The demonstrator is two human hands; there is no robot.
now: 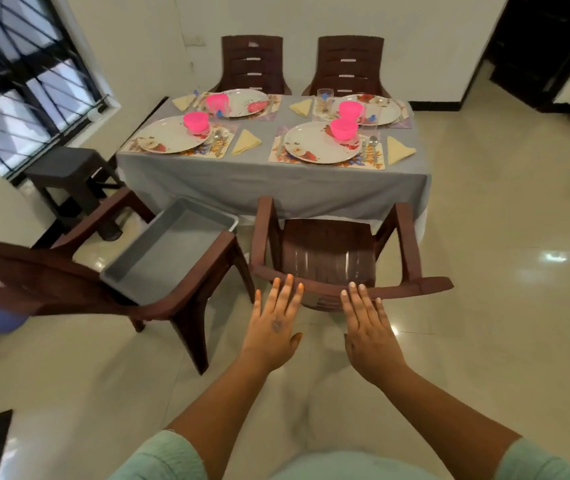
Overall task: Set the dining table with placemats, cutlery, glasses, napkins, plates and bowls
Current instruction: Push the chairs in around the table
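Note:
The dining table (pixel 269 181) under a grey cloth carries several floral placemats, each with a flowered plate (pixel 318 143), a pink bowl (pixel 344 128), cutlery (pixel 370 147) and a folded yellow napkin (pixel 399 150). A clear glass (pixel 325 102) stands at the far right setting. My left hand (pixel 275 323) and my right hand (pixel 366 323) are stretched forward, palms down, fingers straight, at the top rail of the near brown chair (pixel 328 258). Both hands hold nothing.
A second brown chair (pixel 179 289) on the left is turned sideways and bears an empty grey tub (pixel 169 251). Two more chairs (pixel 252 64) stand behind the table. A dark stool (pixel 69 174) sits under the window. Glossy tiled floor opens to the right.

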